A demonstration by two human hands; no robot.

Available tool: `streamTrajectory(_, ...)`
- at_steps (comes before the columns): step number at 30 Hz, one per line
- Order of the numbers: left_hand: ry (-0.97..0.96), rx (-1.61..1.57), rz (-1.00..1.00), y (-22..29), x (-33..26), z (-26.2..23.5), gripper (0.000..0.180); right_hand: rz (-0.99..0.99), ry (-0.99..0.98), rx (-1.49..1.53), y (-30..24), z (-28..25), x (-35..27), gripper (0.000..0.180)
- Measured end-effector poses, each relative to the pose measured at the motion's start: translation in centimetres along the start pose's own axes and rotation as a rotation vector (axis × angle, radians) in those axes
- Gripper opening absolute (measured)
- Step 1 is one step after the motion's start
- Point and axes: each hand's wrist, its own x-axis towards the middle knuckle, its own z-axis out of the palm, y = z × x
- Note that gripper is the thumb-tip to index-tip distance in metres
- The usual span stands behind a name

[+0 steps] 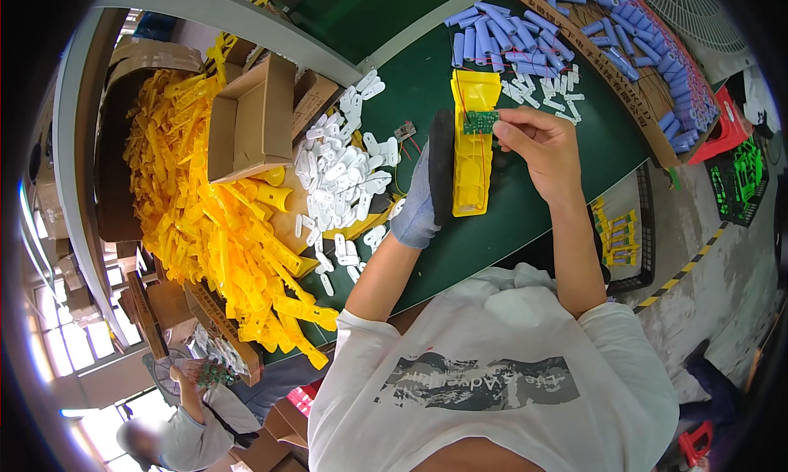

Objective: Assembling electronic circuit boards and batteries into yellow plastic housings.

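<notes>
My left hand [428,181], in a grey and black glove, grips a long yellow plastic housing half [470,176] along its left side, above the green tabletop [517,201]. The housing's hollow inside faces up, with thin wires running in it. My bare right hand [538,148] pinches the right edge of a small green circuit board [481,122] between thumb and forefinger. That board lies across the upper part of the housing; whether it rests on the plastic I cannot tell. Left of the glove is a small part with red wires [405,130].
White plastic pieces [341,172] and a large heap of yellow housings [222,242] spread leftward, beside a cardboard box [250,123]. Blue cylindrical battery cells [509,37] lie at the back, more in a carton [632,103]. Another person [193,439] works at lower left. A black crate [644,226] stands right.
</notes>
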Motion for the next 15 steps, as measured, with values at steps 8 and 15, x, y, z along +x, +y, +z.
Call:
streamTrajectory(8,0.049,0.13,-0.022,-0.41,0.06,-0.14,0.062,0.022,0.031,0.037,0.74,-0.51,-0.28,0.02)
streamTrajectory(15,0.065,0.18,0.001,-0.46,-0.03,-0.11,0.061,0.013,-0.011,0.106,0.71,-0.27,-0.4,0.019)
